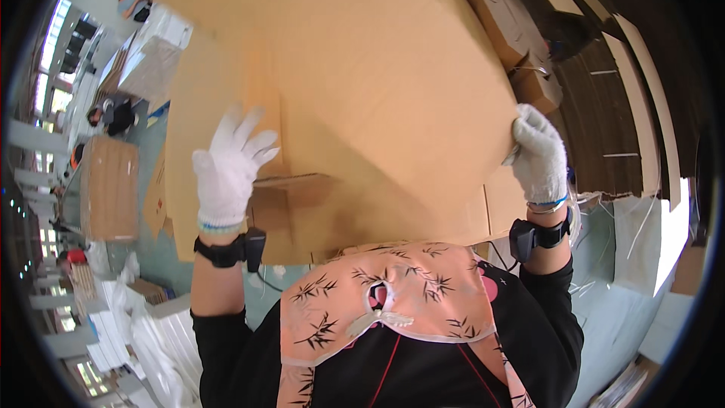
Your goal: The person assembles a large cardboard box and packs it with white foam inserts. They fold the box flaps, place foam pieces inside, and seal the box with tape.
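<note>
A large brown cardboard sheet (377, 68) fills the middle of the view, its near right part raised and casting a shadow. My right hand (540, 153), in a white knit glove, pinches the sheet's right edge between thumb and fingers. On the left, my left hand (231, 170), gloved the same way, has its fingers spread over the cardboard and holds nothing. Whether its palm touches the board I cannot tell. Just right of it, a cardboard flap (294, 180) stands out near a darker opening. More cardboard lies underneath.
Tall stacks of folded cardboard (604, 106) with straps stand close on the right. A wrapped cardboard stack (110, 189) stands to the left. White wrapped panels (162, 332) lie at lower left. Other people, one seated (117, 115) and one standing (134, 3), are farther off.
</note>
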`<state>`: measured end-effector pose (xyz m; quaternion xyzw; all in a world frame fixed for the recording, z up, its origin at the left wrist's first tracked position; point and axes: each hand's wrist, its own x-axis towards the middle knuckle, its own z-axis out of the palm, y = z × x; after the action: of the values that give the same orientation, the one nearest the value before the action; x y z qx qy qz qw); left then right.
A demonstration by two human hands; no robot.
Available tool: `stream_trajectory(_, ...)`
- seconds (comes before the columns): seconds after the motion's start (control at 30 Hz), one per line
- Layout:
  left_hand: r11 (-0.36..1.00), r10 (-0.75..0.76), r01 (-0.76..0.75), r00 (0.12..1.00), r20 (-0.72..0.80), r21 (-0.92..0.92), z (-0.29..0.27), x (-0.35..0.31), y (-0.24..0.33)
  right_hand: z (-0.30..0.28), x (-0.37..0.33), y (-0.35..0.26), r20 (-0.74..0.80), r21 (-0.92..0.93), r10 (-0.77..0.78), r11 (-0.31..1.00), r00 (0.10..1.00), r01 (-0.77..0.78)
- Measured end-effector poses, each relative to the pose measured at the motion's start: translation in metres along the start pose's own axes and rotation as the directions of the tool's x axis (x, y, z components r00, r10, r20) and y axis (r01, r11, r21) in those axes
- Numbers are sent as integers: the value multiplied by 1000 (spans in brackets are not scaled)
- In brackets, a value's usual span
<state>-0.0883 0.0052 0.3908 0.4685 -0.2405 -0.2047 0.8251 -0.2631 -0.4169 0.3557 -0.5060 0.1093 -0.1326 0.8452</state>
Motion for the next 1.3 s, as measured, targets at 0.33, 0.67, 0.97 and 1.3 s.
stream_trajectory(0.33,983,-74,157,814,-577,95,33,19,-26,101,-23,36,683,-730,-269,-207,679,652)
stream_trajectory(0.67,-189,-196,-112,978,74,976,-24,1,-25,65,42,17,648,-756,-167,-261,743,600)
stream_trajectory(0.97,-479,-93,84,985,-146,874,-82,-60,-26,59,74,32,682,-710,215,-34,699,703)
stream_trajectory(1.3,-506,-464,-181,881,-89,843,-72,-10,-17,27,77,92,573,-800,220,-59,789,597)
